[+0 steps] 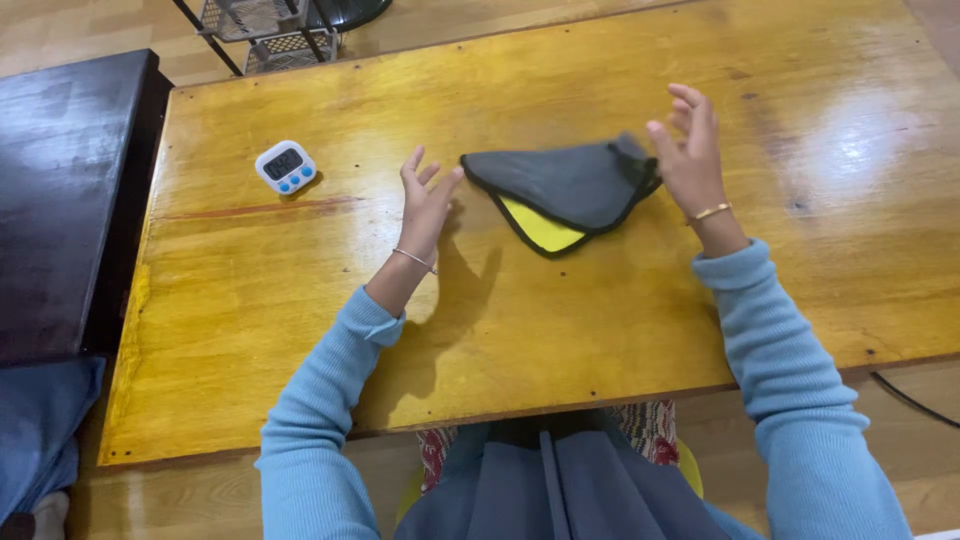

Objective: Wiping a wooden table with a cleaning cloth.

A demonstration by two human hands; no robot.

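A grey cloth (570,182) with black edging lies folded on the yellow wooden table (300,300); a yellow inner layer (540,226) shows at its near edge. My left hand (425,200) hovers just left of the cloth's pointed corner, fingers spread, holding nothing. My right hand (688,150) is raised at the cloth's right end, fingers apart and empty, close to the bunched corner. Both arms wear light blue sleeves, and each wrist carries a thin bracelet.
A small white digital timer (285,166) with blue buttons sits on the table at the far left. A dark table (60,180) stands to the left. A wire rack (265,30) stands beyond the far edge. A black cable (910,398) runs under the right side.
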